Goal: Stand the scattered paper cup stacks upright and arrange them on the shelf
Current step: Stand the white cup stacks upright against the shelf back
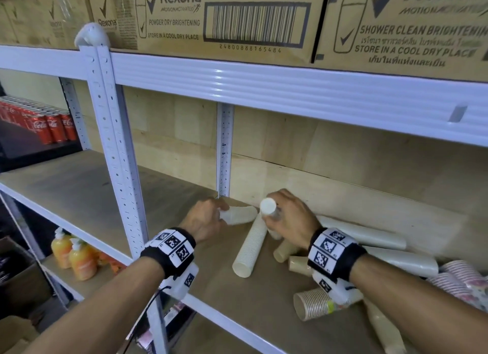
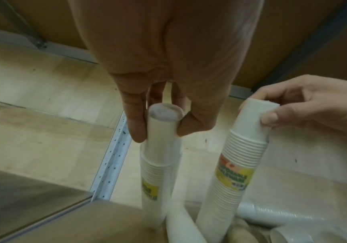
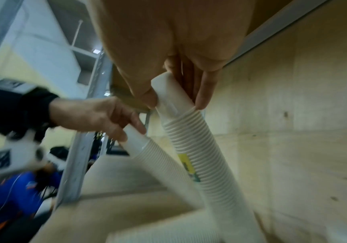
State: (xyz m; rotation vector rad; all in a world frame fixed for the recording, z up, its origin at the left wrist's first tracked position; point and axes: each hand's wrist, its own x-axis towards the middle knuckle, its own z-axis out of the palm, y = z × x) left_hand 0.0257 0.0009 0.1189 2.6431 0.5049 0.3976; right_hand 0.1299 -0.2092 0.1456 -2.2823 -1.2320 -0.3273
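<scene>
Several white paper cup stacks lie scattered on the wooden shelf [image 1: 219,308]. My left hand [image 1: 210,217] [image 2: 161,133] pinches the closed end of one white stack [image 1: 239,215] [image 2: 158,164], which leans steeply near the back corner. My right hand [image 1: 281,216] [image 3: 175,102] grips the top end of a second white stack [image 1: 268,205] [image 3: 201,156], tilted with its lower end on the shelf. Both stacks carry a yellow label. A third long white stack [image 1: 249,245] lies flat between my hands.
More white stacks [image 1: 369,238] lie to the right, with beige stacks [image 1: 313,305] and pink patterned cups [image 1: 460,273] near the front right. A white shelf upright [image 1: 116,147] stands at the left, a back post [image 1: 224,147] behind my hands. Cardboard boxes [image 1: 224,18] sit overhead.
</scene>
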